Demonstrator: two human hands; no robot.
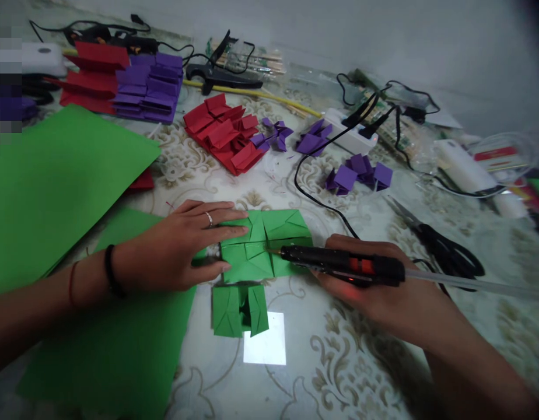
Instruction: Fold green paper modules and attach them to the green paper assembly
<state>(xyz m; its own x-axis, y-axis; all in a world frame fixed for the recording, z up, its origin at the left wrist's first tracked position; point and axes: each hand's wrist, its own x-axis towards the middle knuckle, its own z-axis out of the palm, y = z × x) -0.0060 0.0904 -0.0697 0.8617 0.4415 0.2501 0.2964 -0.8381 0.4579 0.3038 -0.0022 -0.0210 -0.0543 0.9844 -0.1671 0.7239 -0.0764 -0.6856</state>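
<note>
My left hand (pixel 195 242) lies flat with its fingers spread, their tips pressing on the left part of a folded green paper piece (pixel 252 262). In my right hand (pixel 374 291) is a black hot glue gun (pixel 339 261), with a clear glue stick (pixel 466 283) jutting from its back end. The gun's nozzle tip is at the seam in the middle of the green piece; whether it touches the paper I cannot tell. Just below sits a smaller folded green paper piece (pixel 226 312), with a gap down its middle.
Green paper sheets (pixel 77 169) cover the left side. Folded red paper (pixel 221 134) and purple paper pieces (pixel 149 87) lie behind, with smaller purple ones (pixel 342 179) nearby. Black-handled scissors (pixel 448 248) rest at right. The gun's cord runs toward a white power strip (pixel 352 134).
</note>
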